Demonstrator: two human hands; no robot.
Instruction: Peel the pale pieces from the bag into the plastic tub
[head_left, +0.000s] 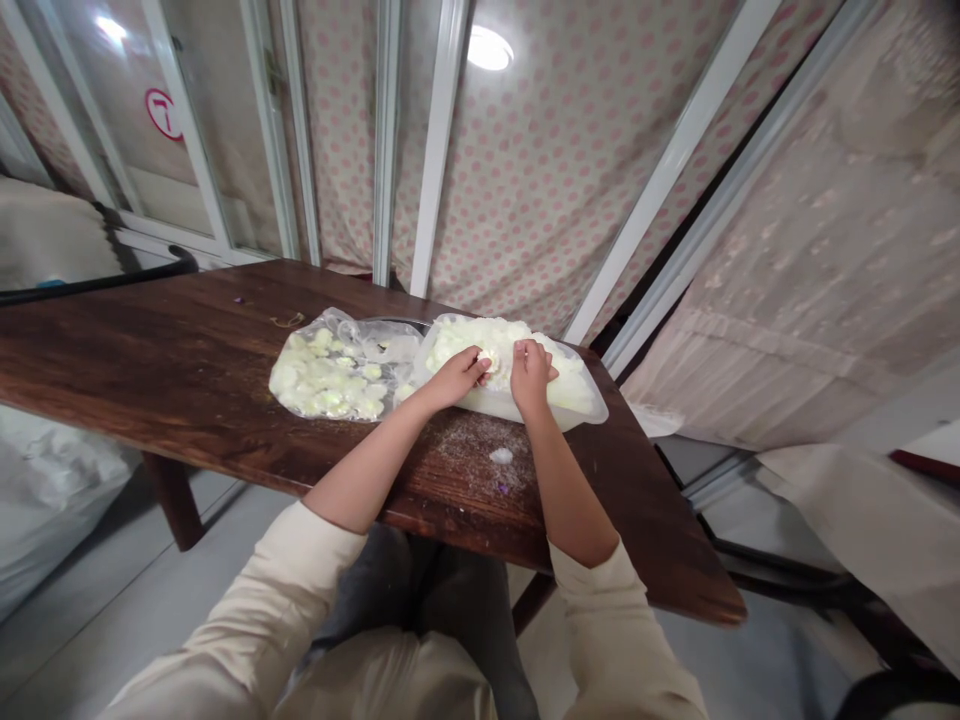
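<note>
A translucent plastic tub [510, 395] stands on the dark wooden table [187, 370], heaped with a soft, pale yellow-white mass. My left hand [454, 378] reaches over the tub's near-left rim, its fingertips around a small pale piece [489, 362]. My right hand [532, 375] lies on the heap just beside it, with the fingers partly sunk in. To the left, a clear plastic bag [330, 370] holds many pale yellow-green pieces and touches the tub. What lies under the hands is hidden.
White powder [472, 450], a small white lump [501, 456] and a purple speck [502, 489] lie on the table before the tub. A black cable [90, 285] runs behind the far-left corner. A large white sack [45, 500] stands on the floor at left.
</note>
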